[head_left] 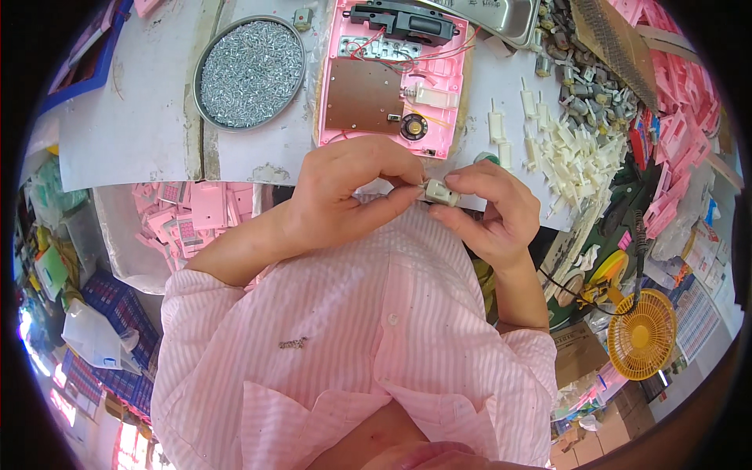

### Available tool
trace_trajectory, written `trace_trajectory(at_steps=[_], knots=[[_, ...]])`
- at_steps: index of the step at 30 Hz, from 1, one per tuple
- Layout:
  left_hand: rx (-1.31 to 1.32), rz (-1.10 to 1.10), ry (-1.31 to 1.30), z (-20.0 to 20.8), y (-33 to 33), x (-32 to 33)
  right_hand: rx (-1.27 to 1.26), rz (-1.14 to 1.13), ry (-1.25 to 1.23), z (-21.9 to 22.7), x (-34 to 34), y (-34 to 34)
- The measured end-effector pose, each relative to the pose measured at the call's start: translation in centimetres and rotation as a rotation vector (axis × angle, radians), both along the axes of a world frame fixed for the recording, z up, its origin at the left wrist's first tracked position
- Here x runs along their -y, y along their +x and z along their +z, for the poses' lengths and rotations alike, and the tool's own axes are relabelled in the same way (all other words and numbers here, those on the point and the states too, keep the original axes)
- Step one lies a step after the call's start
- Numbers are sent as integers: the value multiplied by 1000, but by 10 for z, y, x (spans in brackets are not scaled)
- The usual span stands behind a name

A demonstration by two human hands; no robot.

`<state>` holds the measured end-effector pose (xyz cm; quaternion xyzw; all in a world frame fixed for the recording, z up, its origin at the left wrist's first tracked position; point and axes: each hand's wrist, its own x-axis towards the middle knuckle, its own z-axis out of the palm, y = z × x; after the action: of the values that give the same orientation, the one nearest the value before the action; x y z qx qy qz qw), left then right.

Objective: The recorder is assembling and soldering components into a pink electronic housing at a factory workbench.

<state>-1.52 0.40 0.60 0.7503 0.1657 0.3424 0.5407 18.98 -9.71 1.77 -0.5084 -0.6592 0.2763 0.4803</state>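
Observation:
My right hand [500, 205] grips a small pale motor [442, 193] between thumb and fingers, close in front of my chest at the table's near edge. My left hand [341, 188] is closed in a pinch at the motor's left end; what lies between those fingertips is too small to make out. Just beyond my hands lies an opened pink plastic housing [464, 78]. Inside it are a brown board [364, 98], a black mechanism [403, 23], a round black speaker [414, 127], a white plunger-like part with a spring [435, 95], and thin red wires.
A round metal tray of small screws [251, 74] stands left of the housing. To the right are heaped white plastic parts [583, 160], several small motors [580, 82] and pink parts [681, 149]. A bin of pink pieces [207, 207] sits lower left; a yellow fan [641, 334] stands lower right.

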Motion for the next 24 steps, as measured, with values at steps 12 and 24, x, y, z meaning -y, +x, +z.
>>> trace_trajectory(at_steps=[12, 24], knots=[[-28, 17, -249, -3, 4, 7, 163, 19, 24, 10, -16, 2], [-243, 171, 407, 18, 48, -62, -791, -217, -459, -1, -8, 39]])
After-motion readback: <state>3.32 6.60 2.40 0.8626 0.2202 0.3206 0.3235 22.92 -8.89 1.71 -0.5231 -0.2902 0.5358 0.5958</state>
